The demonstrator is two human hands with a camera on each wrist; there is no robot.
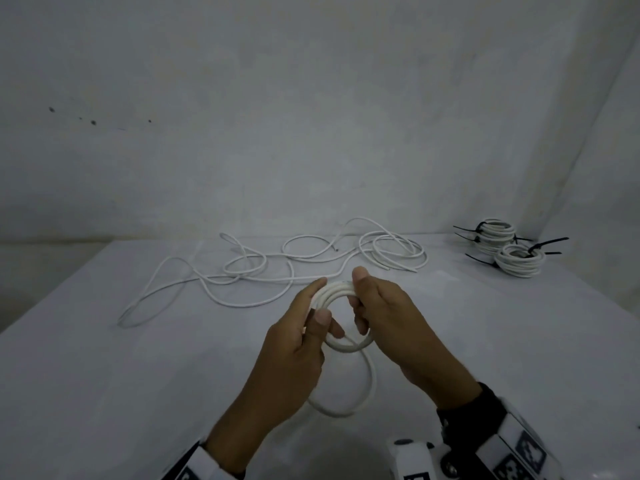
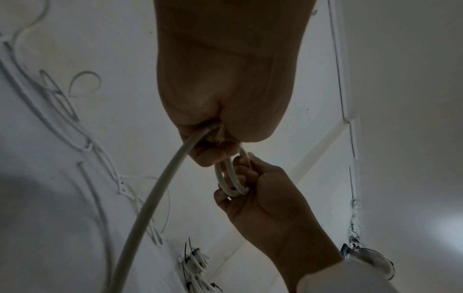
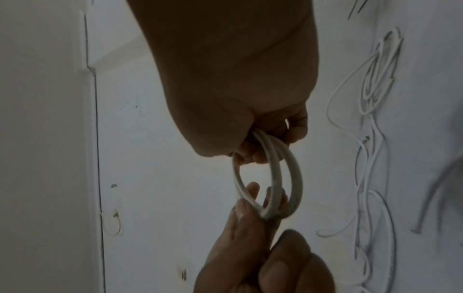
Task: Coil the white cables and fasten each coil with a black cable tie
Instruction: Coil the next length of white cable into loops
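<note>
A small coil of white cable (image 1: 337,293) hangs between both hands above the table's middle. My left hand (image 1: 313,315) pinches its left side with thumb and fingers. My right hand (image 1: 360,303) grips its right side, thumb on top and fingers curled through the ring. A loose loop of the same cable (image 1: 360,400) droops below the hands toward me. In the left wrist view the coil (image 2: 229,174) runs from my left hand to the right hand (image 2: 260,190). The right wrist view shows the coil (image 3: 273,178) as several turns, with the left hand (image 3: 250,228) pinching its lower end.
Loose white cables (image 1: 287,268) sprawl tangled across the far middle of the white table (image 1: 104,393). Two finished coils with black cable ties (image 1: 509,247) are stacked at the far right by the wall corner. Walls close the back and right.
</note>
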